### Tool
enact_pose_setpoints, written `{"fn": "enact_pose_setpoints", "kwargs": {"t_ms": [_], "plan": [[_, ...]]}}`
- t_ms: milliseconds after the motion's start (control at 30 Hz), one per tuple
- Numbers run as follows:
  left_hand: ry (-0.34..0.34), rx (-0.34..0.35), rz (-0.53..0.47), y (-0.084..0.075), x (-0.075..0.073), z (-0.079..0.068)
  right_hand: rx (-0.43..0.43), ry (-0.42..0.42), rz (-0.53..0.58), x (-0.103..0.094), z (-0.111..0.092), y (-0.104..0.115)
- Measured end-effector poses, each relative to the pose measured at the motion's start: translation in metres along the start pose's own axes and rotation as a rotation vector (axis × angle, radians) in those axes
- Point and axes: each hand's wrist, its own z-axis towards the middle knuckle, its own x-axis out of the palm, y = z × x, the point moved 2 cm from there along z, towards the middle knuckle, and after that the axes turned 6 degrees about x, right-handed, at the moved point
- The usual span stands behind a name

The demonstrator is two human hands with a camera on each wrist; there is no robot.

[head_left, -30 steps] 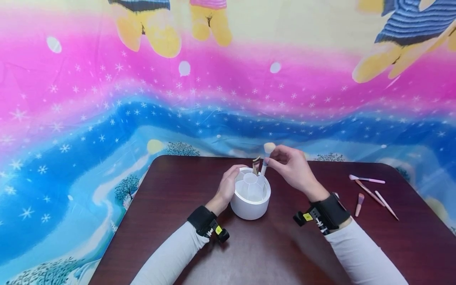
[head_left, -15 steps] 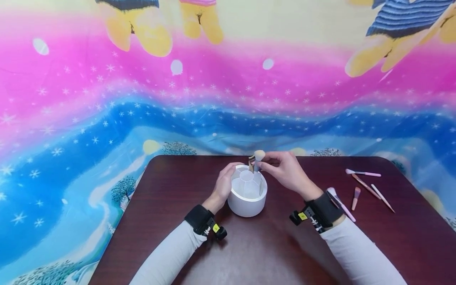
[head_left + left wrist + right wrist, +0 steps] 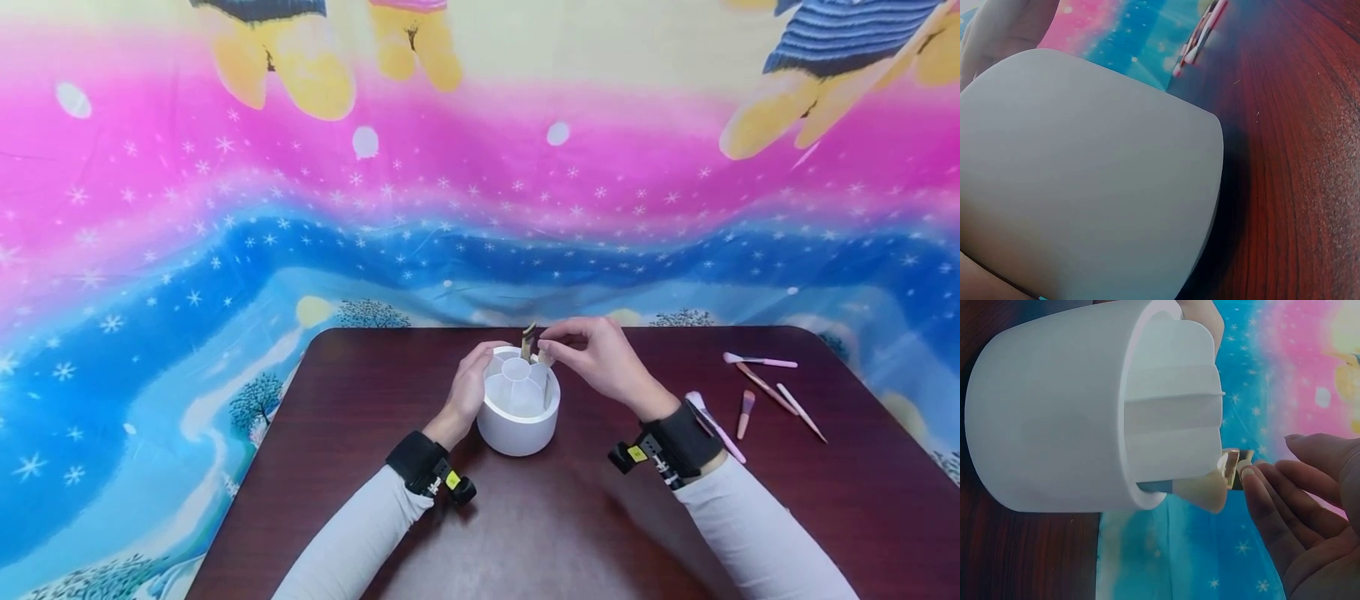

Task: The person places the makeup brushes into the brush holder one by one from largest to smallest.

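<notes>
My left hand (image 3: 467, 392) grips the side of a white round makeup brush holder (image 3: 517, 433), its top divided into compartments. My right hand (image 3: 600, 358) hovers at the holder's far right rim. In the right wrist view, a makeup brush (image 3: 1200, 490) with pale bristles stands in the holder, its bristles reaching past the rim. The right thumb and fingers are apart from that brush, with nothing held between them. Behind it a gold-coloured item (image 3: 528, 342) also sticks up, close to the right fingertips; its kind is unclear. The holder's wall fills most of the left wrist view.
On the right of the dark wooden table (image 3: 390, 367) lie a pink-handled brush (image 3: 761, 361), a brown stick-like tool (image 3: 767, 388), a short brush (image 3: 746, 414) and a slim white one (image 3: 802, 413). A larger brush (image 3: 716, 427) lies by the right wrist. A printed cloth (image 3: 450, 208) hangs behind.
The right hand moved left and lowered the pale brush into the holder, then let it go. The left hand stayed on the holder. The head view shifted slightly.
</notes>
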Motion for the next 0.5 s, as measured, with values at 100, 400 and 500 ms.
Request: {"fn": "enact_pose_setpoints", "kwargs": {"t_ms": [100,400,500], "plan": [[0.003,0.002,-0.003,-0.001,0.001,0.0,0.026,-0.006,-0.013,-0.006,-0.005,-0.002],[0.028,-0.021,0.0,-0.003,0.0,0.002,0.041,-0.095,-0.139,-0.046,-0.02,-0.024],[0.041,-0.039,0.002,-0.001,0.0,0.001,0.069,-0.112,-0.183,-0.063,-0.029,-0.038]]}}
